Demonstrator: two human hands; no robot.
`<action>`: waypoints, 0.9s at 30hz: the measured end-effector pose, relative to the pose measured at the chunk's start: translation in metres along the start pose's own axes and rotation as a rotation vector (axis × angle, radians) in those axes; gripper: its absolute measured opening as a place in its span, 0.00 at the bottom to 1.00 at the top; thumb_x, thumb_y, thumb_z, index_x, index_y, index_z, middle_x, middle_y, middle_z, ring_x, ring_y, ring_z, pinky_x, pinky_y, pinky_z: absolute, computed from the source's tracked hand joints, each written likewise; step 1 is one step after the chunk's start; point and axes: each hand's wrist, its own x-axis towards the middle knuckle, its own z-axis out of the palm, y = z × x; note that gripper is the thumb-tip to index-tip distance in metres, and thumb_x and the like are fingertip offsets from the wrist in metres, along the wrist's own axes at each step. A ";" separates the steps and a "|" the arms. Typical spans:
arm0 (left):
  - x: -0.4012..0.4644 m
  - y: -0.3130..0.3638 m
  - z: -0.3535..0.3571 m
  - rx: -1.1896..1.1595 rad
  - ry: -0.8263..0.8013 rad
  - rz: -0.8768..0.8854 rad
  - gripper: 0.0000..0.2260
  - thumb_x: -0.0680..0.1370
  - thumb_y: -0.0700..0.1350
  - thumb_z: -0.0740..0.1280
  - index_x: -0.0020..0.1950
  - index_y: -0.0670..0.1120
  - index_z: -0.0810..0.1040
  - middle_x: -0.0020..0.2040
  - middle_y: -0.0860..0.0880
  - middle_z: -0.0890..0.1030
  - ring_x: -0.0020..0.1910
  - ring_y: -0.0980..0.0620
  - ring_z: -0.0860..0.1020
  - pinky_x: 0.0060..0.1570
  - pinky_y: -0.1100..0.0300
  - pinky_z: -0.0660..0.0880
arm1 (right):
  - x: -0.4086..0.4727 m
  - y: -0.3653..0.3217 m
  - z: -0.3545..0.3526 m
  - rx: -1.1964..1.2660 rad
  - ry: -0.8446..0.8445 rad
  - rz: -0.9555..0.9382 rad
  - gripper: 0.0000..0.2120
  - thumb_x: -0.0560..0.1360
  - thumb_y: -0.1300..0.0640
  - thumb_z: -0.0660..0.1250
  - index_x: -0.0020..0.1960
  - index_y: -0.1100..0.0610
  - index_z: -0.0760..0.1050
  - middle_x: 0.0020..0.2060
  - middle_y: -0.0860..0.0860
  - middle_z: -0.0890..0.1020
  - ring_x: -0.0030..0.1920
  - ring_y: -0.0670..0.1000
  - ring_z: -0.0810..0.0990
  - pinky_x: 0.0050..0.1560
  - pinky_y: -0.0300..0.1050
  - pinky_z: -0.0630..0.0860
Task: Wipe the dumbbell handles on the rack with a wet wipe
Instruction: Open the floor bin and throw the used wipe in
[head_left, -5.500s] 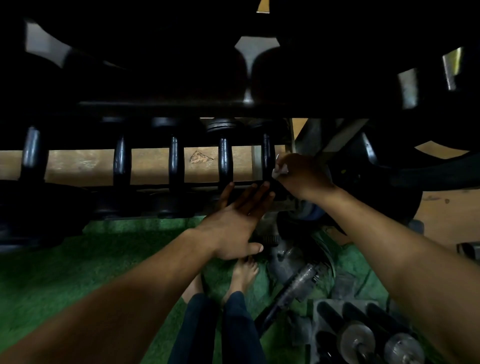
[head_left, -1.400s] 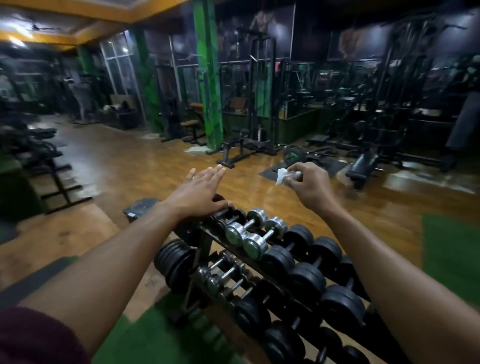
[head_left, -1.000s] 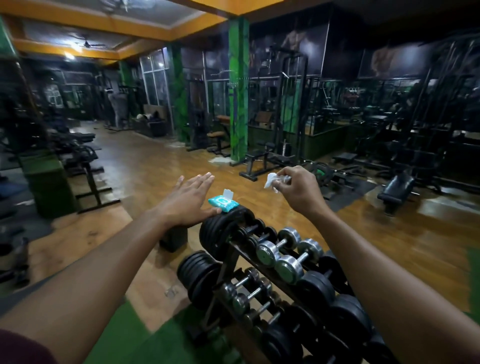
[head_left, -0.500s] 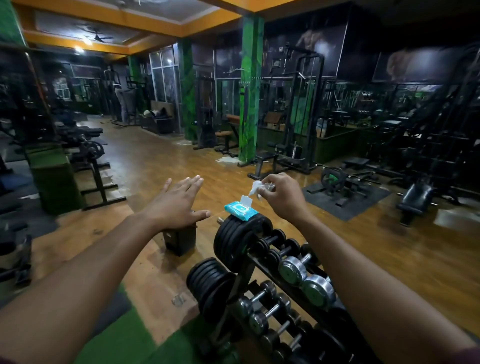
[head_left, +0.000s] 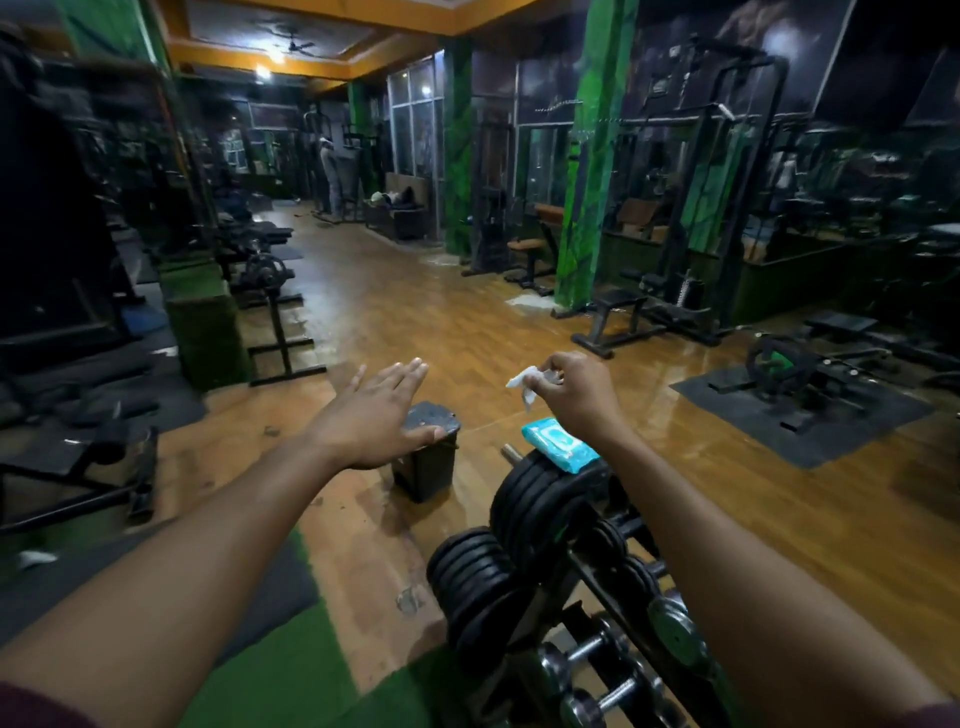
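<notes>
Wet wipe: a crumpled white wet wipe (head_left: 523, 383) is pinched in the grip of the right hand (head_left: 579, 395), fingers closed around it, held in the air above the end of the rack.
Dumbbell handles: on the dumbbell rack (head_left: 582, 618) at lower right, only a few chrome handles (head_left: 613, 696) show; the right forearm covers much of the rack and the frame edge cuts off the rest.
Wipe packet: a teal wipe packet (head_left: 558, 446) lies on top of the stacked black plates (head_left: 535, 499) at the rack's near end, just below the right hand.
Left hand: the left hand (head_left: 376, 410) is flat and open, fingers spread, holding nothing, hovering over a small dark bin (head_left: 426, 457) on the floor.
Floor: glossy wooden floor (head_left: 415, 322), green turf (head_left: 291, 670) at the bottom.
Room: a dim gym; green pillars (head_left: 595, 156), benches and black machines fade into shadow and blur.
</notes>
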 end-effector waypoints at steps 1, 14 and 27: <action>0.006 -0.007 0.003 -0.003 -0.008 -0.017 0.41 0.80 0.70 0.56 0.84 0.52 0.42 0.84 0.55 0.44 0.82 0.55 0.44 0.80 0.48 0.39 | 0.010 0.000 0.013 0.003 -0.012 -0.002 0.11 0.76 0.45 0.70 0.43 0.52 0.77 0.43 0.50 0.79 0.42 0.50 0.76 0.39 0.47 0.70; 0.061 -0.183 0.077 -0.084 -0.102 -0.207 0.41 0.80 0.68 0.57 0.84 0.50 0.43 0.84 0.52 0.45 0.82 0.53 0.48 0.80 0.47 0.42 | 0.119 -0.045 0.209 0.077 -0.219 0.014 0.14 0.76 0.44 0.70 0.38 0.53 0.76 0.32 0.47 0.77 0.33 0.45 0.73 0.31 0.43 0.65; 0.126 -0.372 0.150 -0.207 -0.248 -0.200 0.41 0.81 0.68 0.57 0.84 0.50 0.44 0.84 0.52 0.46 0.82 0.50 0.50 0.80 0.46 0.43 | 0.209 -0.095 0.389 0.127 -0.275 0.175 0.04 0.73 0.53 0.68 0.46 0.51 0.75 0.38 0.49 0.79 0.41 0.52 0.76 0.31 0.42 0.64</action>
